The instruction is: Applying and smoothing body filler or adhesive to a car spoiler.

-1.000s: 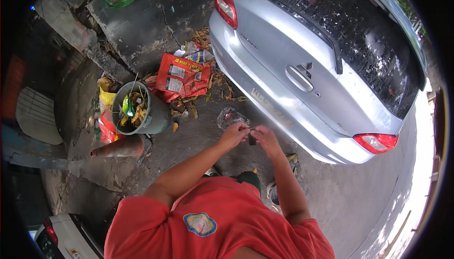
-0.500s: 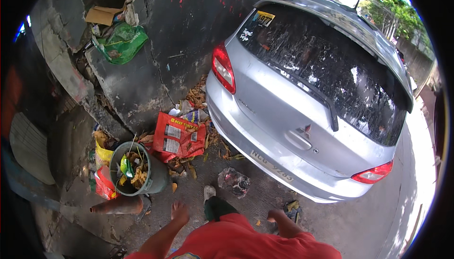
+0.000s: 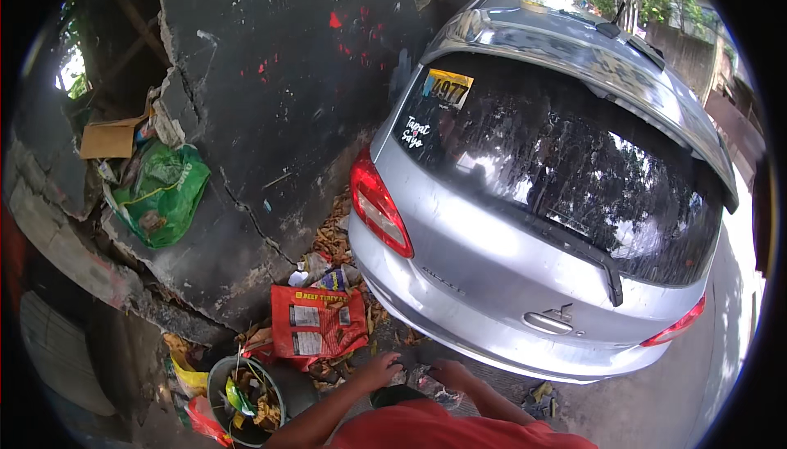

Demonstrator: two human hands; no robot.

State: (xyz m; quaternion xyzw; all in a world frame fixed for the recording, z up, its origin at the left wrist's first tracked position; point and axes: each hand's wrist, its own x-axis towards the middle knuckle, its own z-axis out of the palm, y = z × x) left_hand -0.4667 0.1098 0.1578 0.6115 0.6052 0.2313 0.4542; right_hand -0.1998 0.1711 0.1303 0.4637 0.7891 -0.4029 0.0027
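Note:
My left hand [image 3: 379, 370] reaches forward at the bottom middle, its fingers loosely bent and apart, with nothing seen in it. Close by on the right, my right hand [image 3: 448, 374] also hangs in the air, fingers loosely bent, and appears to hold nothing. Between and below them a rough, mottled stone-like lump [image 3: 433, 390] rests on the ground, partly covered by my right hand and arm. A red printed bag [image 3: 318, 323] lies ahead and left of my left hand. The grey-green bucket [image 3: 284, 392], filled with dry leaves and a green wrapper, stands farther left.
A silver hatchback car [image 3: 475, 285] fills the right side, its rear bumper just ahead of my hands. A cracked dark wall [image 3: 279, 121] rises at left, with a green plastic bag [image 3: 168, 199] and a cardboard piece [image 3: 111, 139] in its gap. Fallen leaves [image 3: 332, 232] line its foot.
Both hands have moved forward and closer together, toward the stone-like lump. The view has tilted up, showing more of the wall and the car's rear window.

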